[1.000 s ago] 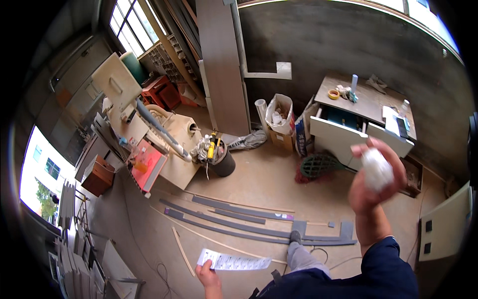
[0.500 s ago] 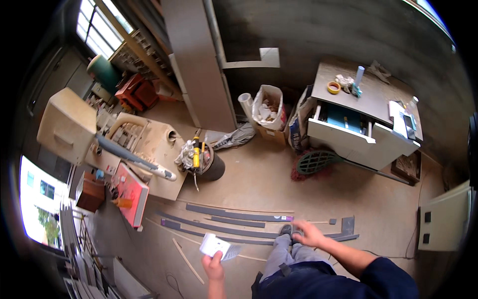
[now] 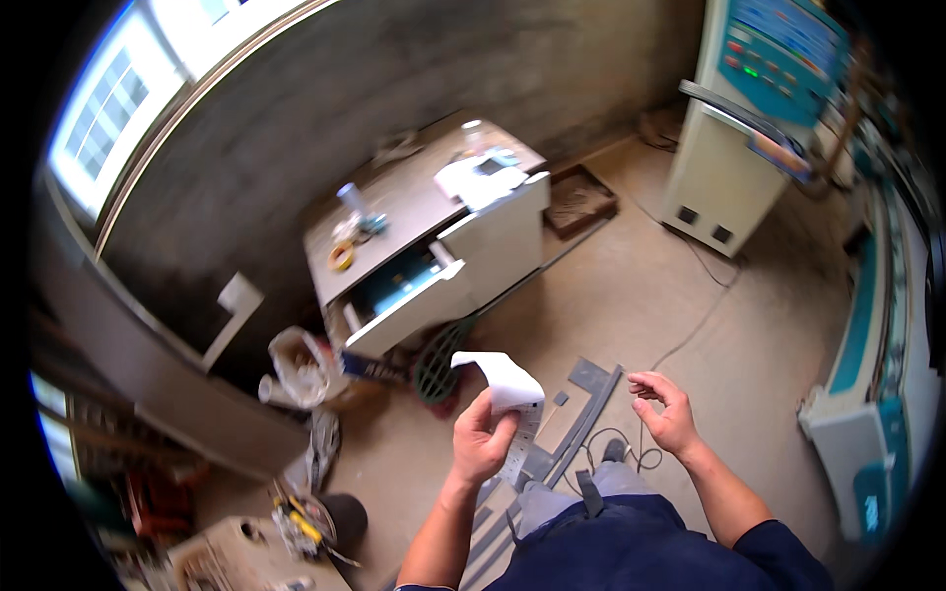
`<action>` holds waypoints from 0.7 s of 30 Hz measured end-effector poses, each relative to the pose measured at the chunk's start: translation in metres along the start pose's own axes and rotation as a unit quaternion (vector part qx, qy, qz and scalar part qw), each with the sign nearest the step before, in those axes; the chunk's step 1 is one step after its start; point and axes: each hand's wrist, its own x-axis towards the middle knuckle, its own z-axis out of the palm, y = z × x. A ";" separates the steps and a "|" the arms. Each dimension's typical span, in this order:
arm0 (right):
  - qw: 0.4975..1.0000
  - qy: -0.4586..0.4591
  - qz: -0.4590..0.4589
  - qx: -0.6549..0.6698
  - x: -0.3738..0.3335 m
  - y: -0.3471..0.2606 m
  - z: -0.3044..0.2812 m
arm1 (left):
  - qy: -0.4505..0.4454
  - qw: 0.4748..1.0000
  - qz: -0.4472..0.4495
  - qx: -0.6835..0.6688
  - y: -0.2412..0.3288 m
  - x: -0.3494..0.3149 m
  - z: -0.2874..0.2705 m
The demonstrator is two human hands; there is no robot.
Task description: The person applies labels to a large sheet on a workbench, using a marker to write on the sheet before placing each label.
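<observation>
Flat grey strips (image 3: pixel 589 375) on the tan floor (image 3: pixel 631 305)

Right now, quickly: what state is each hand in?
Left hand: closed on a curling white paper sheet.
Right hand: open, loosely curled, holding nothing.

One strip of white paper (image 3: pixel 508 380), dark print on its lower part, upper end curled over to the left, is pinched in the left grip (image 3: pixel 481 442).

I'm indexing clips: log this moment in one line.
left hand: holding curled white paper sheet | right hand: empty, half-open | tan floor: long flat grey strips
</observation>
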 end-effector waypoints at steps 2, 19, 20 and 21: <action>0.998 0.068 0.007 0.010 -0.013 0.003 -0.042 | -0.051 0.999 0.007 -0.007 -0.006 0.025 0.056; 0.951 0.261 0.076 0.150 0.012 0.097 -0.393 | -0.402 0.893 -0.204 -0.006 -0.106 0.200 0.516; 0.933 0.283 0.090 0.204 0.019 0.107 -0.410 | -0.426 0.875 -0.228 -0.005 -0.121 0.213 0.534; 0.929 0.293 0.095 0.204 0.021 0.130 -0.426 | -0.453 0.860 -0.234 0.001 -0.137 0.225 0.555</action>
